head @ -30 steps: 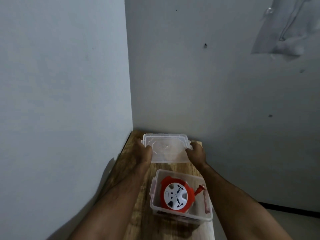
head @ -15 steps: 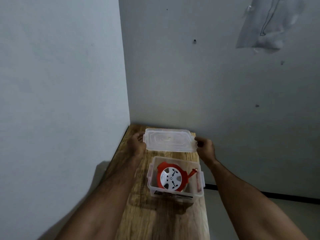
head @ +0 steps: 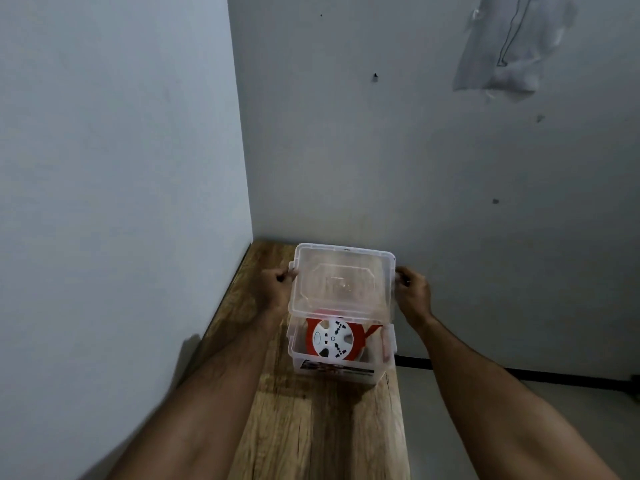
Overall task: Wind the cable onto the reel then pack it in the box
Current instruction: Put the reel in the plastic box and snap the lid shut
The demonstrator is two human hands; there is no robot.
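Left hand [head: 277, 289]: clamped on left short edge of clear plastic lid [head: 341, 282], fingers curled around rim. Right hand [head: 412, 292]: clamped on opposite short edge in same manner. Lid held between both hands, above rear part of box [head: 343, 367], tilted with far edge higher than near edge. Not yet seated; near portion of box opening uncovered.

Status of reel [head: 334, 339]: red body with white socket face, lying inside box, face toward camera. Red handle or plug part projecting toward right wall of box; exact identity not resolvable. No loose cable visible on bench [head: 322, 434] or trailing over box rim. Winding step judged complete on that basis, though wound cable itself mostly hidden behind white face.

Status of box: transparent, standing on wooden bench near corner of two walls, printed label on near wall. Side latches at left and right walls appear hanging open; detail too faint to confirm.

Completed, by judgement: winding; placing reel in box.

Remaining, by judgement:
- Lower lid level onto rim, all four edges aligned.
- Press down until seated.
- Snap both side latches shut.

Caution: check projecting red part near right wall for clearance below rim before pressing. Possible fouling of lid if standing proud.
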